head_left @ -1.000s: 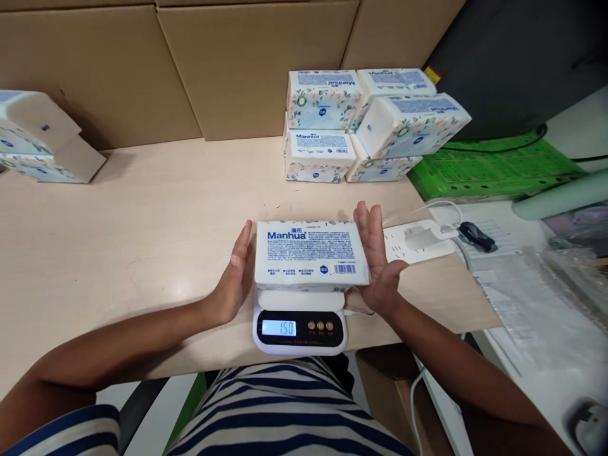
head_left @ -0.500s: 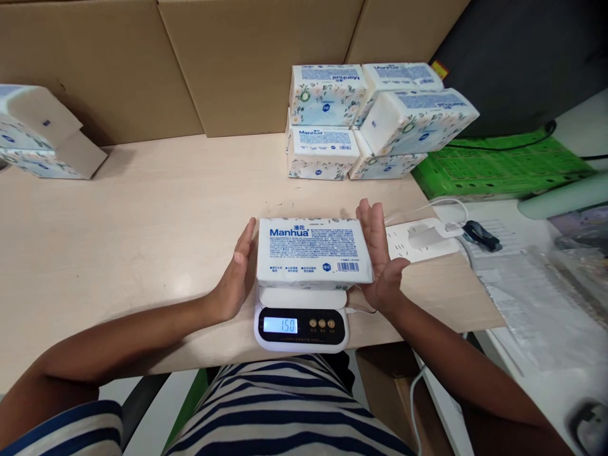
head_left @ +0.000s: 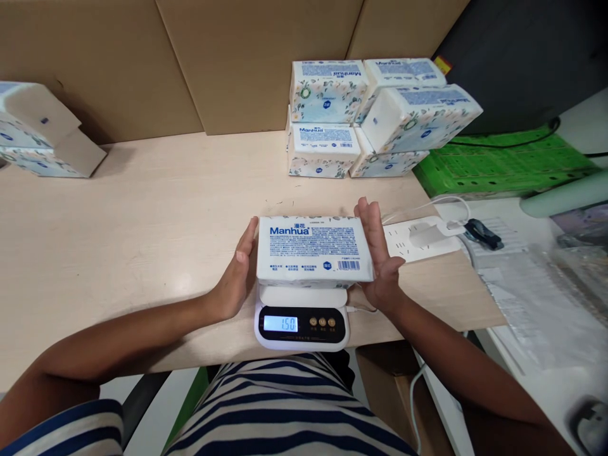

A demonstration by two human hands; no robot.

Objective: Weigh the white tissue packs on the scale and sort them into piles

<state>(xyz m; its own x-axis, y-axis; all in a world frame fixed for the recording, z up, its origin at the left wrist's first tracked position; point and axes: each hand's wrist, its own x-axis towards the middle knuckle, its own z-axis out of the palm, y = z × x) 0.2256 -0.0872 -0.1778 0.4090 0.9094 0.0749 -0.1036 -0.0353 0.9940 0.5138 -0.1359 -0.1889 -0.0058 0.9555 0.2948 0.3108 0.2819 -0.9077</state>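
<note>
Resting flat on a white digital scale (head_left: 304,296), a wrapped pack (head_left: 315,250) marked "Manhua" in blue lies with its long side across the person's view and its printed face up. Nearer the person, the scale's lit display (head_left: 280,323) reads 1.50, with three round gold buttons (head_left: 322,322) to the right and a white cable (head_left: 363,309) joined to the scale's right side. The left hand (head_left: 232,278) is open, fingers extended, standing on edge just beside the pack's left end; whether it touches cannot be told. The right hand (head_left: 380,272) is open too, palm turned towards the pack's right end, thumb spread away; contact there is also unclear. Just beyond the right hand, a white power strip (head_left: 403,253) lies on the pale wooden table (head_left: 156,209), with an adapter (head_left: 422,233) plugged in. Farther back, right of centre, stands a two-layer stack of similar packs (head_left: 327,104), beside a green crate (head_left: 503,164). At the far left, two more packs (head_left: 40,120) sit one on the other. Brown cardboard (head_left: 251,69) lines the back of the table. At the near edge is the person's dark-and-light striped shirt (head_left: 289,411).
</note>
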